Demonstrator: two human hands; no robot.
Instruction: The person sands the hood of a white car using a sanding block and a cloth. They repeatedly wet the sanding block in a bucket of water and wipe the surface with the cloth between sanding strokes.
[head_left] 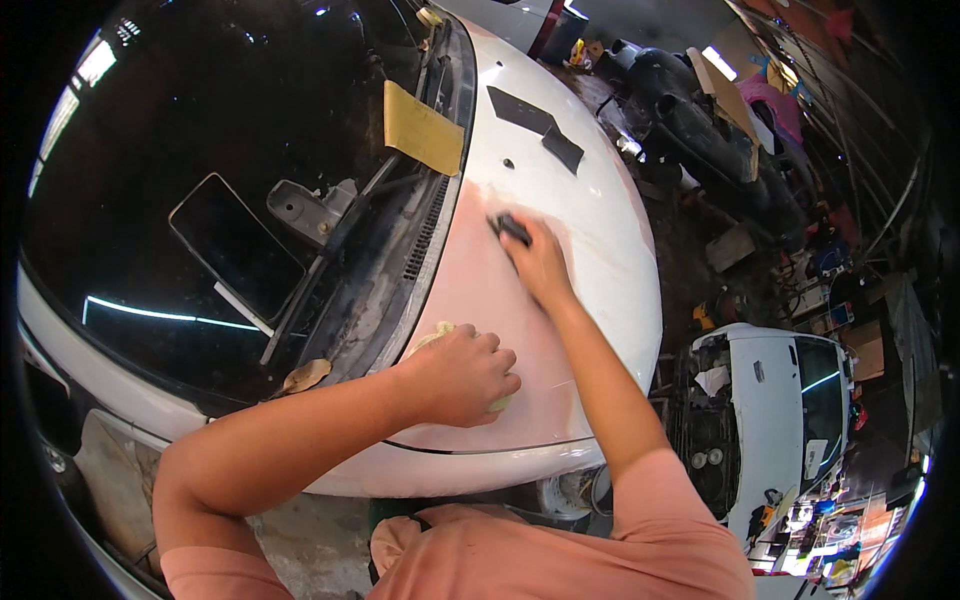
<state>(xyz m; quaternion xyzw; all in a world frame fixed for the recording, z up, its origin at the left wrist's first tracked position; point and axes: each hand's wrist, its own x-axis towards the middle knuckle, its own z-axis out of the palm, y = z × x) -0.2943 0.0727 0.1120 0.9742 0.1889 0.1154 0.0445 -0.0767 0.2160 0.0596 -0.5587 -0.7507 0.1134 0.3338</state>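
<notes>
My left hand (pixel 465 378) is closed around a crumpled pale-yellow cloth (pixel 438 332), which pokes out above and below the fist. It rests over the pinkish sanded patch (pixel 500 320) on a white car hood (pixel 610 290). Farther up that patch, my right hand (pixel 541 262) grips a small dark block (pixel 514 230), slightly blurred, against the surface. The block's underside is hidden. Beyond it, two black sheets (pixel 520 110) lie on the hood. A yellow sheet (pixel 425 125) is draped by the base of the windscreen.
On the dark windscreen (pixel 160 100) lie a flat dark rectangular thing (pixel 237 247) and a grey bracket-like part (pixel 305 208). A dry leaf (pixel 306 376) sits by the wiper cowl. Another white car (pixel 775 410) stands at right, and black car parts (pixel 700 130) are piled beyond the hood.
</notes>
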